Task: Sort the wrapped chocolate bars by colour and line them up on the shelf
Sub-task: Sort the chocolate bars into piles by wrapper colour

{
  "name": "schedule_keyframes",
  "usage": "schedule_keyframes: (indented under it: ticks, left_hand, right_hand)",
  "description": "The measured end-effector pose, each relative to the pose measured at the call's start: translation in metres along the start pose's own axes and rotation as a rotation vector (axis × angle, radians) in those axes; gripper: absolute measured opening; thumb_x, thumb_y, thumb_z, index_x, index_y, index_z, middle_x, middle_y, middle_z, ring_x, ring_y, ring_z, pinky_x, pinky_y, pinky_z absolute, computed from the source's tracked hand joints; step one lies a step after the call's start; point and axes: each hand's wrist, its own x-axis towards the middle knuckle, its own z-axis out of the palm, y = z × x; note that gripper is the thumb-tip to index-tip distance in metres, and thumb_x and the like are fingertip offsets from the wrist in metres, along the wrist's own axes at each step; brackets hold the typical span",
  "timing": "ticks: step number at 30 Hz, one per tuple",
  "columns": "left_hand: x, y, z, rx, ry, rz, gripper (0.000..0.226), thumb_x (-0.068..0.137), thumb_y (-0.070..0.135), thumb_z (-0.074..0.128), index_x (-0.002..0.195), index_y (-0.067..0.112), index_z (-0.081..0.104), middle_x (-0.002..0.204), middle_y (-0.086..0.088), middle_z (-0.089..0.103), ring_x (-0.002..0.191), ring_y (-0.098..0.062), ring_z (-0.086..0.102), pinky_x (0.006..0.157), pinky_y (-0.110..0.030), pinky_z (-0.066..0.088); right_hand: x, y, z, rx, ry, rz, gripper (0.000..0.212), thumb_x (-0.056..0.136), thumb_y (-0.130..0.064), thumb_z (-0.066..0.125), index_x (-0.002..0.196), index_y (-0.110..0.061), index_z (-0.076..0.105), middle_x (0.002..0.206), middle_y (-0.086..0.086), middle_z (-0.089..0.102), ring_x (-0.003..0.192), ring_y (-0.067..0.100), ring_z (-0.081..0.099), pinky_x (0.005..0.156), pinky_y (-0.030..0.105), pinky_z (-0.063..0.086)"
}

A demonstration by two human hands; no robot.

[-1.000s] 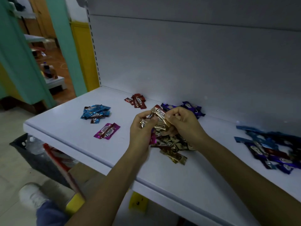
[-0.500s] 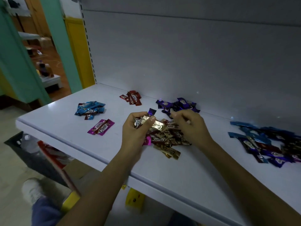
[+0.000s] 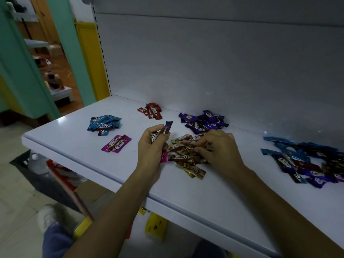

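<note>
Several bars (image 3: pixel 162 132) sit gripped in the left hand (image 3: pixel 150 148); at three o'clock the right hand (image 3: pixel 221 148) curls fingers (image 3: pixel 204 139) over the gold pile (image 3: pixel 191 170), hold unclear.

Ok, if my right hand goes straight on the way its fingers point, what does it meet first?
The gold bars; the right hand touches that pile with its fingers. Beyond that, probably the left hand, though depth is unclear.

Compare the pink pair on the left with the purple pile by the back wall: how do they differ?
The pink pair lies side by side; the purple pile is a loose heap of many. The pink pair sits nearer the front edge of the shelf, the purple pile by the back wall. Both lie on the shelf, unheld.
</note>
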Motion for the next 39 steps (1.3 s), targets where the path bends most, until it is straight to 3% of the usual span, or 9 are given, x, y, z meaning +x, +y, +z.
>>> schedule_keyframes:
  ticks: [3,6,10,16,22,25,31,36,39]
  left_hand:
    - [-0.002,-0.001,0.000,0.049,-0.041,0.034,0.020,0.091,0.004,0.058,0.107,0.017,0.061,0.095,-0.007,0.062,0.055,-0.008,0.060,0.049,-0.023,0.051]
    - [-0.002,-0.011,-0.001,0.263,-0.122,0.159,0.032,0.088,0.018,0.066,0.116,0.031,0.057,0.112,-0.002,0.062,0.094,-0.024,0.069,0.075,-0.045,0.059]
    - [-0.002,-0.012,0.002,0.404,-0.174,0.222,0.035,0.081,0.022,0.072,0.112,0.031,0.059,0.108,0.000,0.065,0.101,-0.024,0.066,0.081,-0.051,0.057]
    - [-0.001,-0.014,0.005,0.503,-0.228,0.270,0.030,0.087,0.014,0.067,0.113,0.027,0.060,0.107,0.004,0.066,0.100,-0.016,0.065,0.084,-0.044,0.057]
    - [0.004,-0.015,0.004,0.423,-0.179,0.203,0.030,0.082,0.043,0.065,0.109,0.032,0.063,0.107,0.000,0.068,0.102,-0.026,0.066,0.083,-0.056,0.055]
    - [0.005,-0.015,0.004,0.413,-0.146,0.203,0.023,0.085,0.048,0.061,0.101,0.033,0.066,0.098,-0.003,0.069,0.098,-0.025,0.067,0.085,-0.055,0.054]
    - [0.003,-0.013,0.010,0.424,-0.114,0.212,0.036,0.100,0.035,0.041,0.078,0.013,0.058,0.082,-0.024,0.059,0.069,-0.020,0.055,0.067,-0.039,0.045]
    - [0.008,-0.002,0.022,0.435,-0.067,0.204,0.024,0.101,0.023,0.040,0.085,0.026,0.058,0.086,-0.006,0.060,0.075,-0.017,0.052,0.063,-0.027,0.043]
    - [0.010,0.006,0.030,0.391,-0.049,0.158,0.018,0.100,0.017,0.041,0.090,0.024,0.054,0.089,-0.006,0.060,0.063,-0.009,0.056,0.052,-0.021,0.044]
  right_hand:
    - [0.000,-0.002,0.002,-0.050,-0.010,-0.005,0.018,0.083,-0.040,0.066,0.084,-0.023,0.074,0.088,-0.011,0.057,0.088,0.006,0.047,0.085,0.028,0.024]
    - [0.003,-0.014,-0.002,0.164,0.132,0.031,0.039,0.089,-0.051,0.049,0.078,-0.020,0.069,0.072,-0.008,0.057,0.071,0.007,0.051,0.073,0.026,0.036]
    - [0.009,-0.031,-0.007,0.680,-0.015,0.223,0.012,0.088,-0.029,0.061,0.084,-0.021,0.069,0.079,-0.006,0.068,0.075,0.001,0.063,0.067,0.012,0.048]
    - [0.009,-0.029,-0.009,0.848,-0.016,0.427,0.009,0.086,-0.017,0.065,0.078,-0.014,0.064,0.080,0.004,0.069,0.073,0.010,0.066,0.065,0.017,0.052]
    - [0.013,-0.027,-0.012,0.923,0.035,0.543,0.011,0.090,-0.010,0.057,0.079,-0.012,0.061,0.070,-0.002,0.066,0.062,0.004,0.062,0.057,0.016,0.049]
    - [0.015,-0.025,-0.011,0.916,0.078,0.594,0.014,0.091,-0.011,0.054,0.091,-0.018,0.066,0.085,-0.003,0.066,0.076,0.007,0.061,0.066,0.017,0.049]
    - [0.024,-0.008,-0.020,0.936,0.150,0.651,0.018,0.095,-0.011,0.054,0.111,-0.014,0.061,0.090,0.000,0.063,0.047,0.007,0.059,0.053,0.020,0.053]
    - [0.039,0.023,-0.026,0.973,0.227,0.783,0.022,0.094,0.001,0.051,0.112,-0.008,0.057,0.100,0.012,0.064,0.066,0.014,0.068,0.058,0.022,0.058]
    - [0.041,0.052,-0.019,0.700,0.358,0.850,0.014,0.089,-0.009,0.061,0.101,-0.014,0.059,0.100,0.011,0.064,0.072,0.017,0.063,0.061,0.027,0.054]
